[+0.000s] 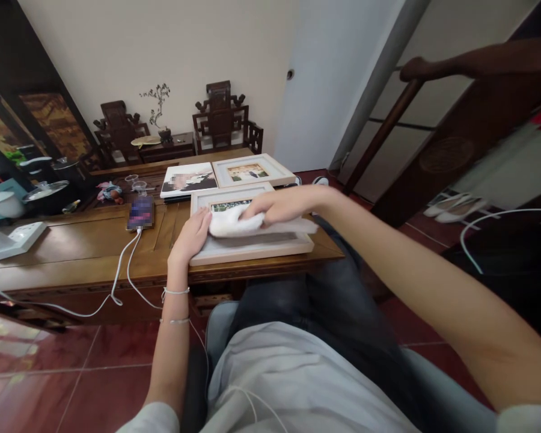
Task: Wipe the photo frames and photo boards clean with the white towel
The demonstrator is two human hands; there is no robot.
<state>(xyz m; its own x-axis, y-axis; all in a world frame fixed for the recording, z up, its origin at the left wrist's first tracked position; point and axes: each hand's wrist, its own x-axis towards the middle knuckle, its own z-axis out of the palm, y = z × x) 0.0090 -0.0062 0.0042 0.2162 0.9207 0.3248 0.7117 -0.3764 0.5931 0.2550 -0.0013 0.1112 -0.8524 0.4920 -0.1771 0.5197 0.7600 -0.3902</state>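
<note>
A light wooden picture frame lies flat near the table's front edge, with a wide pale mat around a small photo. My left hand grips its left side, fingers over the rim. In my right hand is a bunched white cloth, pressed over the middle of the frame; part of it trails to the right, blurred. The cloth and hand cover much of the photo. Just behind lie a second framed photo and a white-edged photo panel, side by side.
Left on the wooden table are a phone with a white cable, a white power strip, a dark pot and small clear cups. Carved chairs stand by the wall. A dark wooden chair rises at right.
</note>
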